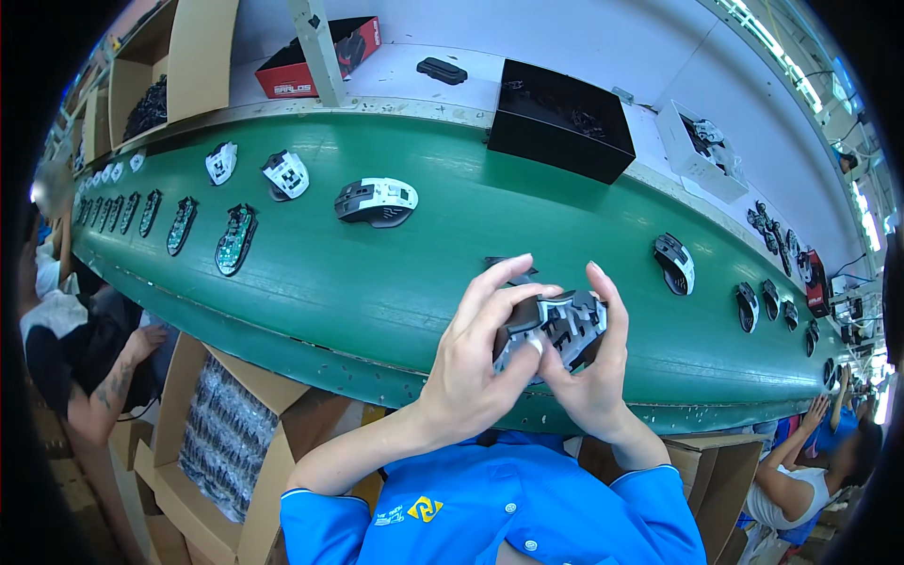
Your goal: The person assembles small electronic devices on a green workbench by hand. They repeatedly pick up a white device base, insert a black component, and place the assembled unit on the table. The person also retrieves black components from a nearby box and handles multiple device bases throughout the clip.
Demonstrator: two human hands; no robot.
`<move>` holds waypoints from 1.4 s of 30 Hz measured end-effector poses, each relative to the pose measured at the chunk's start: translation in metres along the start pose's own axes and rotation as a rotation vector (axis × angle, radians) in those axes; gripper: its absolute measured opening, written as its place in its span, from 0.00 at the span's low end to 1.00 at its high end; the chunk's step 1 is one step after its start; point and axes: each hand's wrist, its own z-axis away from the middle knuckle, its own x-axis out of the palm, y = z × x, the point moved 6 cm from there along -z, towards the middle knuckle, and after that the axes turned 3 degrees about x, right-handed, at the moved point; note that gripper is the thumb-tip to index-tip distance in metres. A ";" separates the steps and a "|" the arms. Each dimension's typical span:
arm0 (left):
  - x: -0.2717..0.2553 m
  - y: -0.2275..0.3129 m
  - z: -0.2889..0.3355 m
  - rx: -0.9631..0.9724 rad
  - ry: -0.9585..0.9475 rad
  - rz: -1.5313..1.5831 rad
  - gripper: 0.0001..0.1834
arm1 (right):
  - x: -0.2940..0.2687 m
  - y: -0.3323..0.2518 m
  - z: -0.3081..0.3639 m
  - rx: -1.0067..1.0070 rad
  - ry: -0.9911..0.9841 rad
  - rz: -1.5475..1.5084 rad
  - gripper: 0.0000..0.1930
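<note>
Over the near edge of the green belt, both my hands grip a computer mouse shell [565, 325] in dark grey and white, its inner side partly showing. My left hand [471, 353] wraps round its left side, with the thumb pressed on it. From the right, my right hand [603, 367] holds the shell between thumb and fingers. A dark piece [511, 267] shows behind my left fingers; whether it belongs to the shell I cannot tell. A white and grey mouse [377, 201] lies on the belt beyond my hands, to the left.
Green circuit boards on bases [235, 239] and white shells [285, 175] lie along the left of the green belt [452, 221]. Several mice [674, 264] sit to the right. A black box [560, 141] stands behind; a carton of wrapped parts [268, 386] is at lower left. People work both sides.
</note>
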 end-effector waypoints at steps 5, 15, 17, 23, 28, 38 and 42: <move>-0.004 0.005 0.005 0.012 -0.034 -0.141 0.27 | -0.003 0.009 -0.001 0.193 0.014 -0.328 0.39; 0.001 0.007 0.013 0.127 0.058 -0.241 0.26 | 0.003 0.010 0.006 0.153 -0.031 -0.149 0.37; 0.001 0.007 0.013 0.098 0.037 -0.237 0.25 | 0.004 0.007 0.006 0.187 -0.018 -0.206 0.36; 0.000 0.007 0.017 0.065 0.034 -0.197 0.23 | 0.004 0.009 0.011 0.150 0.029 -0.140 0.37; 0.001 0.007 0.016 0.061 0.061 -0.174 0.19 | 0.004 0.008 0.012 0.130 0.067 -0.192 0.35; -0.001 0.007 0.018 0.060 0.048 -0.177 0.21 | 0.006 0.005 0.011 0.096 0.084 -0.192 0.33; -0.001 0.006 0.019 0.050 0.063 -0.172 0.20 | 0.006 0.002 0.009 0.089 0.076 -0.198 0.32</move>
